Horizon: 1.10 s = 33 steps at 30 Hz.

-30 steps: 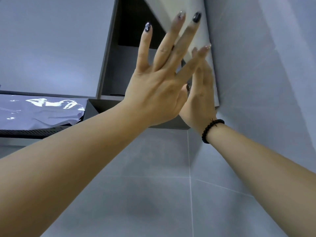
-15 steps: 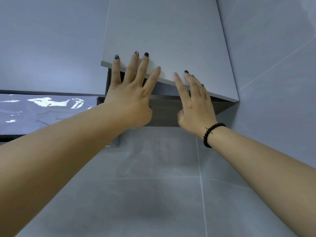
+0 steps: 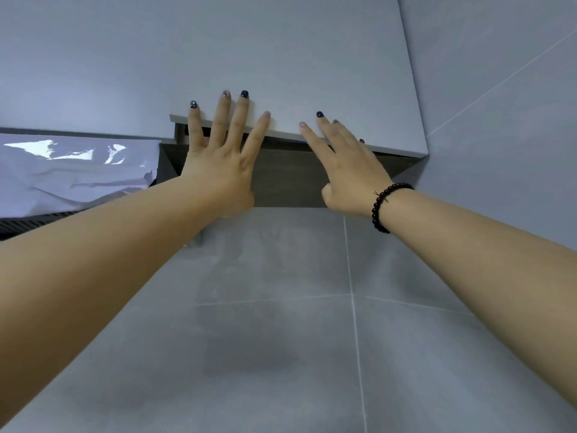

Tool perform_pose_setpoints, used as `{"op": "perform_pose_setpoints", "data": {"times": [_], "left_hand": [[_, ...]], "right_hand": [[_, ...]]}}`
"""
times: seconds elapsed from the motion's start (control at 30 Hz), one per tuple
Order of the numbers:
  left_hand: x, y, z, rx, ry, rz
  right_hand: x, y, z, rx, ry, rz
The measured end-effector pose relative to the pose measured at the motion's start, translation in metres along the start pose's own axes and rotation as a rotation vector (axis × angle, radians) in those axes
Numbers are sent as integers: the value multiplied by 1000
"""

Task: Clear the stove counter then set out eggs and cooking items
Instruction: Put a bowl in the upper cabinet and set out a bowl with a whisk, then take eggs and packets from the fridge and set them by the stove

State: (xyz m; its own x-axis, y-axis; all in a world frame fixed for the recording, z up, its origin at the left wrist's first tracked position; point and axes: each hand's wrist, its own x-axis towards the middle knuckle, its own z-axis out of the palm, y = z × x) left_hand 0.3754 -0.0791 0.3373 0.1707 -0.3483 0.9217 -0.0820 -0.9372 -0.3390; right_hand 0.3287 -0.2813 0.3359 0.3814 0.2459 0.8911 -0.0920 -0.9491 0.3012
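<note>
I look up at a grey wall cabinet door (image 3: 327, 73), nearly closed, with a thin dark gap left along its lower edge. My left hand (image 3: 223, 157) lies flat with spread straight fingers, the fingertips pressing on the door's bottom edge. My right hand (image 3: 346, 164), with a black bead bracelet on its wrist, touches the same edge further right with straight fingers. The dark underside of the cabinet (image 3: 287, 182) shows between the two hands. No eggs or cooking items are in view.
A range hood covered in shiny silver film (image 3: 71, 170) hangs to the left of the cabinet. Grey tiled wall (image 3: 281, 323) fills the lower view and the right side. Another grey cabinet door (image 3: 78, 57) sits above the hood.
The cabinet door, wide open a second ago, has swung down almost closed. Both hands followed it and now press on its lower edge.
</note>
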Motion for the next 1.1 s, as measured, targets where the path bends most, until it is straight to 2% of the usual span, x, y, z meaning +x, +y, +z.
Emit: {"op": "perform_pose_setpoints", "data": {"times": [0.37,0.63,0.73,0.97,1.1], "left_hand": [[6,2,23,-89,-81,-15],[-2,-11,26,-279,35,40],[-11,-18,15,-323,54,42],[-40,-31,-36,-327,-33,-77],[-62,-41,-73,-313,-62,-111]], "right_hand": [[3,1,-3,20,-170,6],[0,-4,-10,32,-210,25],[-5,-10,-16,133,-164,17],[-15,-30,-19,386,70,-77],[-17,-46,-18,640,202,-78]]}}
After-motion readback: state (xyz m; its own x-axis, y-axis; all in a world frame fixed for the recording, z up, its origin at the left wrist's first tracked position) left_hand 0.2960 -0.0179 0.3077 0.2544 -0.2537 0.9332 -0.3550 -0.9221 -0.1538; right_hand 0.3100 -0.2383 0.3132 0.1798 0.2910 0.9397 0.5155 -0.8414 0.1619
